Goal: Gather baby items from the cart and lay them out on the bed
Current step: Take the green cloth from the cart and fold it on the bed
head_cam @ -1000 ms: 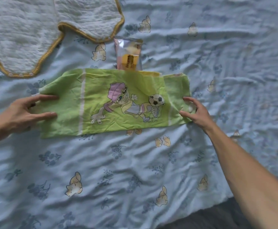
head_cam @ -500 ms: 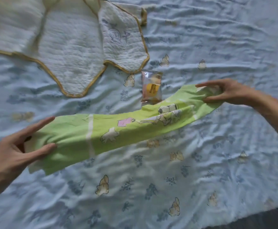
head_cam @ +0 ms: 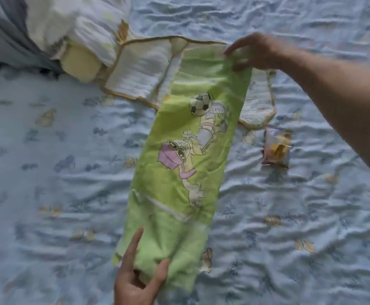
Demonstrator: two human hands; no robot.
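Note:
A folded green cloth [head_cam: 186, 164] with a cartoon figure and a football print stretches lengthwise away from me over the bed [head_cam: 54, 172]. My left hand [head_cam: 139, 276] pinches its near end between thumb and fingers. My right hand [head_cam: 253, 52] grips its far end, above a white quilted garment [head_cam: 140, 73] with yellow trim. The cloth's far part overlaps that garment. A small clear packet [head_cam: 277, 149] with an orange label lies to the cloth's right.
The bed has a pale blue printed sheet, wrinkled all over. White nappies and a pale yellow item [head_cam: 80, 62] are piled at the far left beside a grey-blue fabric [head_cam: 5, 34]. A dark gap shows at the left edge.
Both hands lifted the green cloth off the sheet and turned it from crosswise to lengthwise. The right hand carried its end far up over the white garment; the left moved near.

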